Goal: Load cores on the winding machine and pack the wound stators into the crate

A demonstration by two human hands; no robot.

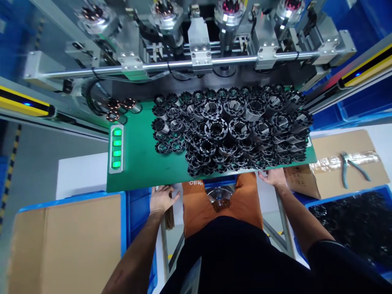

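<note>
My left hand is just below the front edge of the green worktop, its thumb spread away from the fingers. The fingertips come up to the edge and are partly hidden there; nothing shows in the hand. My right hand is at the same edge farther right, fingers loosely apart and partly under the worktop, holding nothing visible. Between and beyond the hands, many dark metal motor cores with toothed black ends stand packed and stacked on the worktop. A few cores with copper windings are at its back left.
A machine with a horizontal rod and several spindles spans the back. A strip of green-lit buttons is at left. Pliers lie on a cardboard box; a blue bin holds dark parts. A cardboard-covered blue crate is at left.
</note>
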